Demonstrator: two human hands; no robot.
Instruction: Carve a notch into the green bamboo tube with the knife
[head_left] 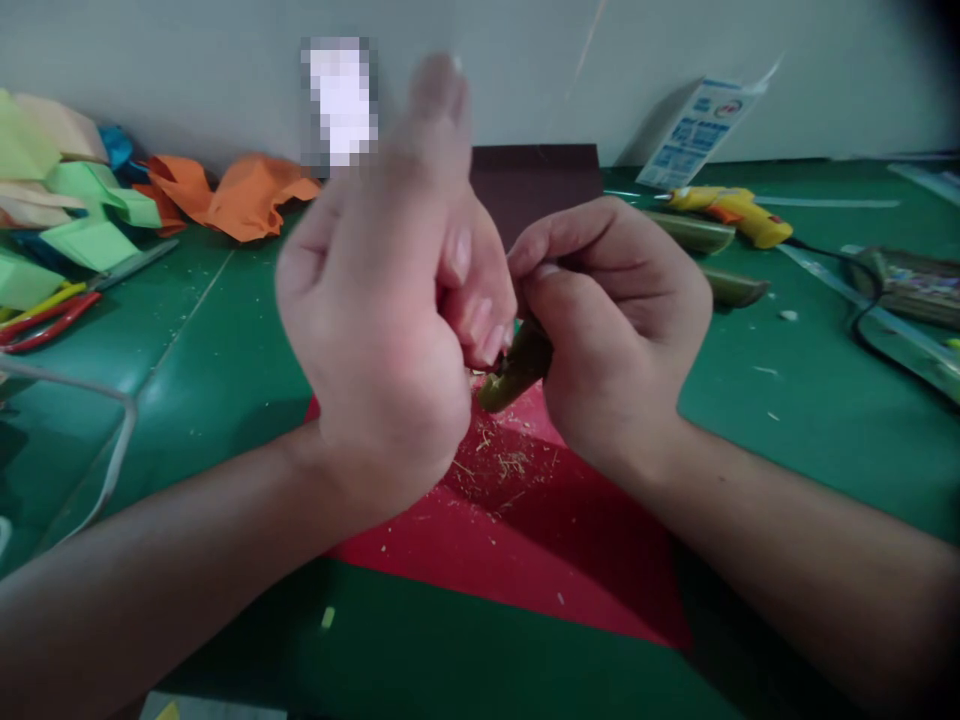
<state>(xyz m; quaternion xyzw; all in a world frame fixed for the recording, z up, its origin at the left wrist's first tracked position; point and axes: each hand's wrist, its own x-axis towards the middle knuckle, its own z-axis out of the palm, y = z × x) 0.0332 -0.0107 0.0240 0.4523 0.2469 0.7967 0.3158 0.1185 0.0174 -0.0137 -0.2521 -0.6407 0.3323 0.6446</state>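
Fingers curled in and thumb raised, my left hand (pixel 390 290) is closed above a red sheet (pixel 495 560). A small dark tip shows by its fingertips, but what it grips is hidden inside the fist. My right hand (pixel 622 310) pinches a green, curved piece that looks like split bamboo (pixel 517 368). The lower end of that piece sticks out toward my left fingertips; whether they touch it I cannot tell. Fine pale shavings (pixel 510 462) lie scattered on the red sheet below both hands.
Yellow glue gun (pixel 731 212) with a black cord lies at the back right, near more green pieces (pixel 731 288). A blue-and-white packet (pixel 694 135) leans on the wall. At left are red-handled scissors (pixel 56 325), coloured paper (pixel 90 230) and orange crumpled paper (pixel 251 197).
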